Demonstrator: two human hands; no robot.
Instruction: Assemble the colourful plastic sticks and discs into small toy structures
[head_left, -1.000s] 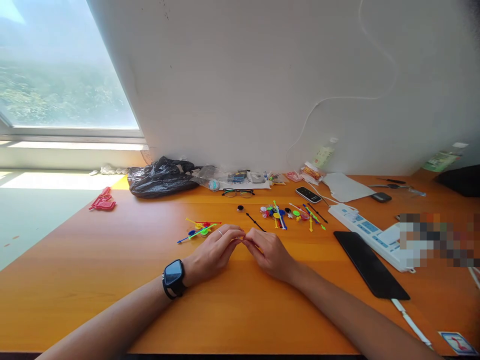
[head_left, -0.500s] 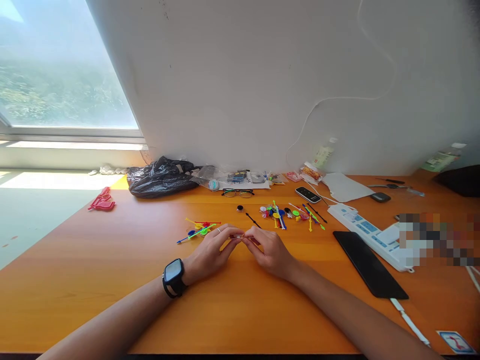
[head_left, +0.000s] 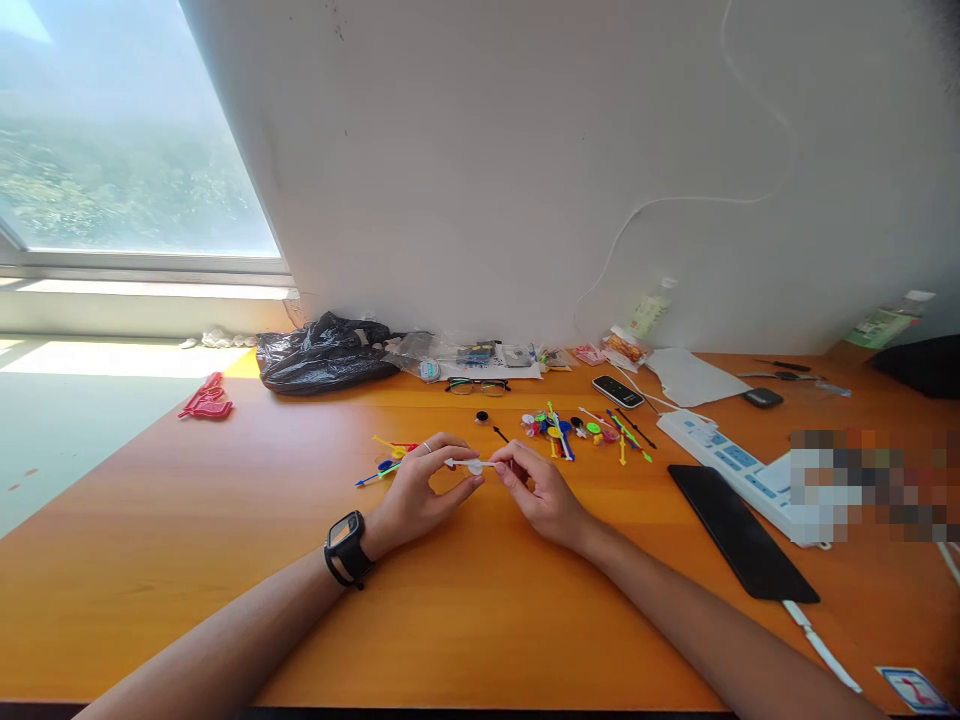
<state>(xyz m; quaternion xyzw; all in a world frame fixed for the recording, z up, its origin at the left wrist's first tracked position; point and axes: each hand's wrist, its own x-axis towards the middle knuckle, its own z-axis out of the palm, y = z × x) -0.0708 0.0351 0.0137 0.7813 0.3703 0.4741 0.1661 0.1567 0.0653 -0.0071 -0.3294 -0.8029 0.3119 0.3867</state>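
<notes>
Between my two hands is a small white plastic arrow spinner (head_left: 475, 468), its arrow lying sideways above a round base. My left hand (head_left: 424, 492), with a ring and a black watch, has curved fingers along the arrow's left part and the thumb under the base. The thumb and fingertips of my right hand (head_left: 541, 492) pinch the arrow's right end. Just behind my left hand lies a pile of coloured arrow pieces (head_left: 386, 467), partly hidden. A black arrow (head_left: 510, 437) and a black round base (head_left: 481, 417) are beyond my fingertips.
Loose coloured arrows and round bases (head_left: 555, 432) lie at centre right. To the right are a black phone (head_left: 739, 530), a white power strip (head_left: 739, 470) and a small black-and-white device (head_left: 617, 391). Glasses (head_left: 478, 386) and a black plastic bag (head_left: 326, 358) lie near the wall.
My fingertips have spread apart, so the white arrow spinner now shows between them. My left thumb and fingers have opened wider, and my right hand has shifted slightly right.
</notes>
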